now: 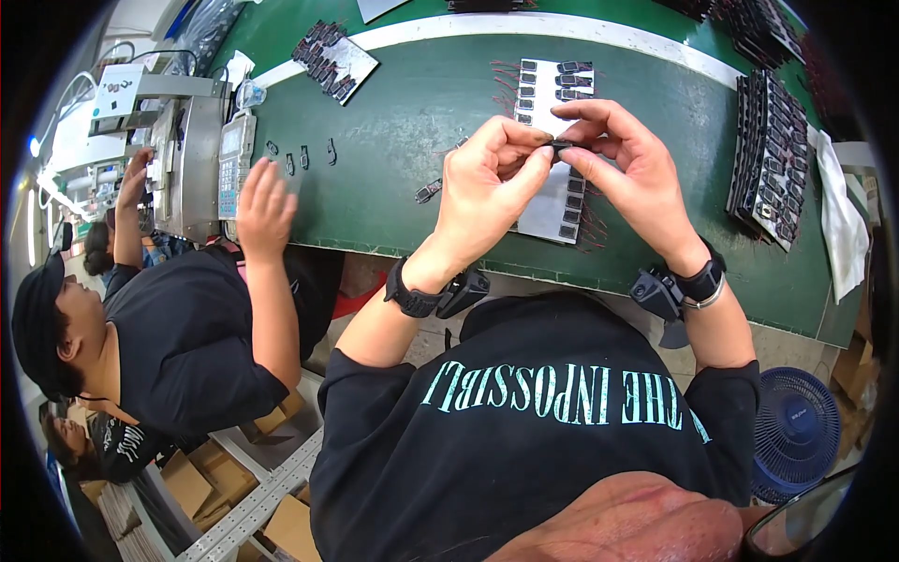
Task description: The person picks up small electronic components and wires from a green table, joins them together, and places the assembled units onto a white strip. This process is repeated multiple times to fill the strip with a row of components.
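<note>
Above the green table, my left hand (487, 183) and my right hand (629, 159) meet, fingertips pinched on one small black part (560, 145). Fingers cover most of it, so its exact kind does not show. Below my hands lies a white board (543, 217) with small black rectangular modules (569, 215) along its edges, thin red wires sticking out from them. My hands hide the board's middle. A loose black module (428, 191) rests on the table just left of my left hand.
Several loose modules (304, 157) lie further left, near a machine with a keypad (231, 169). Another loaded board (335, 64) is at the far left; stacked boards (773, 159) stand at right beside a white cloth (841, 220). A co-worker (187, 347) works at left. A blue fan (796, 426) stands lower right.
</note>
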The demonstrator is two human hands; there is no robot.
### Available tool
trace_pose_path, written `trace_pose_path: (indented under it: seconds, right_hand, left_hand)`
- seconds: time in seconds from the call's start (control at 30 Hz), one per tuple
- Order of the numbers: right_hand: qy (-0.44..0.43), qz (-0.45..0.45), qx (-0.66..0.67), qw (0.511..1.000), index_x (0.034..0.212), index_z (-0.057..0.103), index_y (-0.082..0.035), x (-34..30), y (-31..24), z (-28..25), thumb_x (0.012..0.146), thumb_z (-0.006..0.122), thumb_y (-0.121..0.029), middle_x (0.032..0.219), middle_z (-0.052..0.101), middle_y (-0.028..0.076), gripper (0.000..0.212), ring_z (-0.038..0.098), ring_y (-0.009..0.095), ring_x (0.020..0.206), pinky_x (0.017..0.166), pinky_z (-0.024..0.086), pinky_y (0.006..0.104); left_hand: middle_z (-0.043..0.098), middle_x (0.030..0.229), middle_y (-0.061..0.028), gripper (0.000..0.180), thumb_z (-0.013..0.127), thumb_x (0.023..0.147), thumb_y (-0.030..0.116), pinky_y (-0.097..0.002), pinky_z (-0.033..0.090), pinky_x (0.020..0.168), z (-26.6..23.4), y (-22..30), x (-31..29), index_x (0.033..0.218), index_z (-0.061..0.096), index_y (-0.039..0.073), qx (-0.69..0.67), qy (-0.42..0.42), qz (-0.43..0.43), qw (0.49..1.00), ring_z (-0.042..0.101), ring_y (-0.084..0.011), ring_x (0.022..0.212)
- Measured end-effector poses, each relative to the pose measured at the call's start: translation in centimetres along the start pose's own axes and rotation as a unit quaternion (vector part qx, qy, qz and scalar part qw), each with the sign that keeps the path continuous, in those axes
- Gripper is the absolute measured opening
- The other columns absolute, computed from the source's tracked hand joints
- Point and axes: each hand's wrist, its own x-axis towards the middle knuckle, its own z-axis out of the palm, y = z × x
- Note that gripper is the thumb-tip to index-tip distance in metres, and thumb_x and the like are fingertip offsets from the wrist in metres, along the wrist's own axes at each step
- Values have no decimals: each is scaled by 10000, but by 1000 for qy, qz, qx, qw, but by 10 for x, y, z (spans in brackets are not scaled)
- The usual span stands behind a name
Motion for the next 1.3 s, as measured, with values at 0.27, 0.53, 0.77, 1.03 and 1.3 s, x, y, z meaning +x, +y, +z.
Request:
trace_pose_path:
  seconds: [0.27,0.53,0.77,1.03,1.3]
  right_hand:
    - [-21,-128,-200,971,1152,596,4,-9,1,6,865,649,41,1019,625,87,294,621,181,935,842,503,293]
    - [59,-144,-351,923,1041,659,-10,-11,0,-9,847,665,-3,916,597,104,194,598,241,854,746,487,328]
    - [72,-171,-509,841,986,688,-33,-5,18,-17,838,688,-51,902,592,74,149,576,256,851,743,488,364]
    - [62,-154,-481,861,1007,665,-33,-5,21,-23,821,705,-63,903,591,79,193,570,270,859,763,481,363]
    - [189,-35,-199,961,1061,652,-29,-9,0,-83,905,684,-77,1010,659,17,166,591,94,929,845,456,233]
  left_hand:
    - [735,858,-102,131,680,880,19,-241,555,730,-2,6,-11,977,615,-40,90,-13,37,995,704,-96,817]
    - [734,893,-81,122,687,878,33,-223,537,750,-32,15,-11,966,640,-37,44,19,-8,999,693,-97,813]
    - [725,902,-59,163,686,881,69,-239,527,757,-41,6,20,1014,682,-26,72,20,-8,997,668,-98,809]
    - [694,891,-24,158,687,907,102,-216,521,730,-21,3,51,1010,688,-18,184,-61,9,981,633,-70,806]
    - [715,840,-60,127,699,826,139,-323,528,722,5,-8,54,898,706,35,323,-97,66,939,653,-205,788]
